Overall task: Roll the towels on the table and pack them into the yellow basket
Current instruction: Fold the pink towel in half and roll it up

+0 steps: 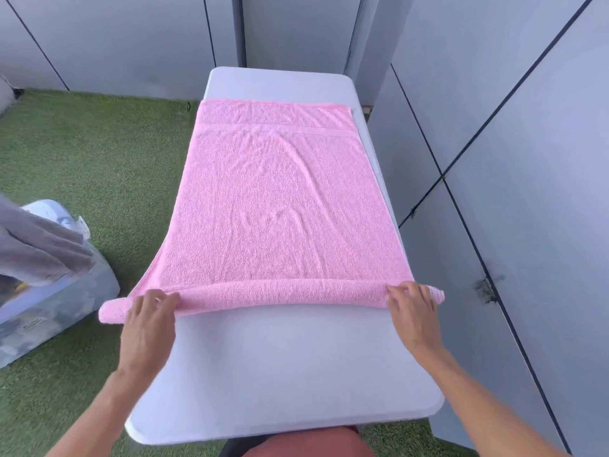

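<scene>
Fluffy pink towel lies on the smooth white surface, near edge rolled; left hand and right hand grip, seemingly curled, round the roll's ends at both side edges.

An enclosed terrace or balcony: artificial grass covers the floor at left, grey panel walls close the top and right, around a white folding table.

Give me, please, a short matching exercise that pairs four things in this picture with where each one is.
Things:
1. pink towel
2. left hand
3. right hand
4. clear plastic bin

Places:
A. on the grass beside the table
B. on the roll's right end
C. spread on the table, near edge rolled
D. on the roll's left end

Pairs: 1-C, 2-D, 3-B, 4-A
</scene>
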A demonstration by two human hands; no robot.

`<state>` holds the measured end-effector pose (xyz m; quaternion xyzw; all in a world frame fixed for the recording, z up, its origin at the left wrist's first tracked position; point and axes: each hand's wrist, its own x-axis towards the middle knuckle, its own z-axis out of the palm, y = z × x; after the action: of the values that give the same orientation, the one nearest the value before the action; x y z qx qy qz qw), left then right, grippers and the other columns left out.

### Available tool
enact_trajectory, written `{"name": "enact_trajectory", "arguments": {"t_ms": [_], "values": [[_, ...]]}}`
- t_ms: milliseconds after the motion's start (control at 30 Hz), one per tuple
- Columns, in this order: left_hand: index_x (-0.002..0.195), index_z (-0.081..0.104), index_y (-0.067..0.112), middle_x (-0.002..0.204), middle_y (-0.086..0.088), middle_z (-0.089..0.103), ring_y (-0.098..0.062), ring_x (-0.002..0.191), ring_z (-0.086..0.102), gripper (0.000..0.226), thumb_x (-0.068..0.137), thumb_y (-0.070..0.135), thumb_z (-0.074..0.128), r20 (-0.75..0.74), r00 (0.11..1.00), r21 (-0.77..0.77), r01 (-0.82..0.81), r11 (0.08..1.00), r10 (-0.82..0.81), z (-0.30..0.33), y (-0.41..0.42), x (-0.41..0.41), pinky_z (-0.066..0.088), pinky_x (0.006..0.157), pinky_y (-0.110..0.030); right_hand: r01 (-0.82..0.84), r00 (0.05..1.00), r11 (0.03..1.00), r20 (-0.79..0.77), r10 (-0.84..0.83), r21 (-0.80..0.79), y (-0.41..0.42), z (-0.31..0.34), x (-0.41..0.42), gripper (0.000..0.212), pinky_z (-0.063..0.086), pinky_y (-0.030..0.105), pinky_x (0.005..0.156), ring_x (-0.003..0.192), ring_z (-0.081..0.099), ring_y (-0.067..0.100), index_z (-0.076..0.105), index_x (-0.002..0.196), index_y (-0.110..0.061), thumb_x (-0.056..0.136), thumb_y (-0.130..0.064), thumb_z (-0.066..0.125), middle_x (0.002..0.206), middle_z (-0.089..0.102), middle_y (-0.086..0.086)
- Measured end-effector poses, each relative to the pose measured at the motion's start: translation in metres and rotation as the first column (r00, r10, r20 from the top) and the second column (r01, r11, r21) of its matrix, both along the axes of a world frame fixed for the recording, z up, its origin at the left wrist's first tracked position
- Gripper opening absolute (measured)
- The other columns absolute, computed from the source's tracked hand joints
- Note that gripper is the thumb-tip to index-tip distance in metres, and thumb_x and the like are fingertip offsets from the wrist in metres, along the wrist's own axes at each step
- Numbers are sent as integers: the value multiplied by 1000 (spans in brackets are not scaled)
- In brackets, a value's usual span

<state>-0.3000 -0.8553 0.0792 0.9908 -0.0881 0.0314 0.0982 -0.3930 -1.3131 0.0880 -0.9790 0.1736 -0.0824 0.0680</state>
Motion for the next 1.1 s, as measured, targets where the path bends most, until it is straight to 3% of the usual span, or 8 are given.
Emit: {"name": "enact_trajectory", "arguments": {"t_ms": [167,333,500,633,733,900,967,1100], "values": [[117,51,-2,109,-23,51,-43,99,47,55,69,5,79,-70,997,32,46,998,-44,-14,-7,2,42,86,-55,-133,978,964,-126,165,229,-7,-13,6,48,38,43,105,119,42,30,55,122,-2,77,-2,71,119,50,10],[101,60,-1,99,-18,56,-40,95,52,18,83,-1,62,-292,956,76,33,997,-10,0,-1,42,42,84,-53,-113,931,964,-313,188,240,-18,3,35,31,41,37,89,104,53,31,62,109,0,79,6,55,104,57,14],[124,59,10,127,-7,60,-25,115,56,34,91,13,60,-621,779,-29,80,996,-81,26,21,69,39,94,-28,84,763,948,-632,137,307,-36,27,49,15,37,32,67,78,54,23,52,68,-18,77,-7,46,79,55,0],[101,68,14,102,-12,57,-35,96,54,19,83,13,71,-249,966,-109,-93,990,63,21,22,47,44,79,-46,15,969,980,-245,35,200,-21,1,29,38,38,38,93,109,46,27,65,112,-17,81,3,57,111,56,7],[95,68,9,93,-12,57,-36,84,52,13,82,8,71,68,998,-31,0,1000,2,8,9,8,47,63,-51,-7,999,1000,-34,7,-1,-4,-6,4,46,33,35,89,104,44,22,67,111,-19,75,9,62,108,60,3],[127,51,-3,124,-20,52,-42,114,48,58,78,15,75,42,987,13,152,988,-153,-22,10,-4,42,99,-53,-136,987,979,-63,147,154,-3,-21,-15,50,34,41,108,126,36,31,47,131,-4,85,-14,64,130,42,10],[124,51,-3,120,-20,54,-42,112,49,60,70,-1,77,-22,991,10,130,991,-130,-22,7,8,42,95,-53,-142,975,971,-140,170,195,-4,-16,-9,58,32,41,109,127,32,29,46,132,-4,82,-19,71,131,41,9],[101,57,2,96,-16,59,-39,91,52,31,74,-11,63,-145,989,-11,23,1000,-24,-15,0,29,44,76,-52,-148,935,970,-292,200,191,-20,1,18,36,38,38,99,113,49,31,58,121,-5,85,-4,60,115,56,10]]}}
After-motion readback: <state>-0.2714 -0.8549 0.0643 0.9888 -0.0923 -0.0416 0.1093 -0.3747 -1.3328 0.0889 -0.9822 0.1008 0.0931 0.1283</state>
